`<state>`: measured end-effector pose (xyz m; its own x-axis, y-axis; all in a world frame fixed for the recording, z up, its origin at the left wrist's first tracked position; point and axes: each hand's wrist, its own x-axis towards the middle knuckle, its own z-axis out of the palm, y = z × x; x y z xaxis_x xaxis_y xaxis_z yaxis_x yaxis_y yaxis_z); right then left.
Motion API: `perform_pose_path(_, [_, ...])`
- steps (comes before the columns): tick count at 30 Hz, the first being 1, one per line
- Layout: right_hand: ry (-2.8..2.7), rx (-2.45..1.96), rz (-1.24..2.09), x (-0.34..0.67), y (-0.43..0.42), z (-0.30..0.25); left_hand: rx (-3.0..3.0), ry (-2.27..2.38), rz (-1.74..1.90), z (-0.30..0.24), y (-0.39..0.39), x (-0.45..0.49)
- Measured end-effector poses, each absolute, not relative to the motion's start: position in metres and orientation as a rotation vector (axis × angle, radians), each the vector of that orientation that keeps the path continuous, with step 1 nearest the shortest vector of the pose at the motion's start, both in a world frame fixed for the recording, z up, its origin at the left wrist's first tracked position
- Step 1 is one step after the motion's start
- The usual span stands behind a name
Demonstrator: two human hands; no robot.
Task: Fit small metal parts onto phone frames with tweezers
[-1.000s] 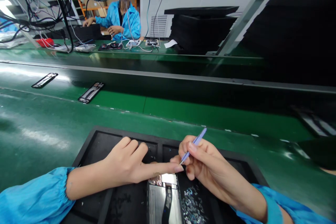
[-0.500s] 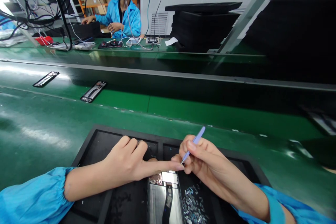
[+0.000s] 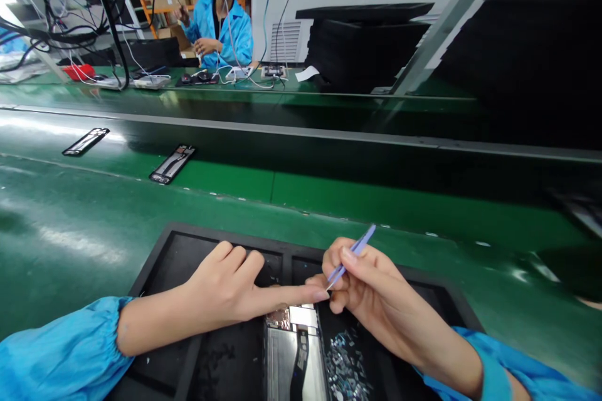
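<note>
My right hand (image 3: 371,276) grips lilac tweezers (image 3: 360,244) between thumb and fingers, with the tips pointing down and left. Those tips reach the end of my left index finger; anything tiny between them is too small to make out. My left hand (image 3: 230,282) holds nothing I can see. Its index finger is stretched out to the right, while the other visible fingers are bent. Below the hands lies an opened phone (image 3: 282,357), its battery and black flex cable exposed and its upper end partly covered by my left hand. Beside it is a pile of small loose parts (image 3: 347,368).
A black compartmented tray (image 3: 188,357) sits under the phone and parts. Beyond it, two opened phones (image 3: 85,141) (image 3: 172,164) lie on the green conveyor belt (image 3: 235,187). A co-worker in blue (image 3: 239,31) is across the line. Cables (image 3: 108,25) hang at the upper left.
The tweezers have shifted slightly up and right at their back end, and their arms now show apart. Phones on the belt have moved a little right. The co-worker's one hand has risen.
</note>
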<state>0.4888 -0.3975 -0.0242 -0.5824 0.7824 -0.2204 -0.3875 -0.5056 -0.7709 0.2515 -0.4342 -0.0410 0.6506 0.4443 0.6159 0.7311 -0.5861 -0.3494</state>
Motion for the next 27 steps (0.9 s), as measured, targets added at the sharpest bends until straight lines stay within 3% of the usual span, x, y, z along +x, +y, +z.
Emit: perform_pose_path(27, [-0.939, -0.824, 2.054, 0.487, -0.3966, -0.0245, -2.278, -0.915, -0.595, -0.0427, -0.4348, 0.2497])
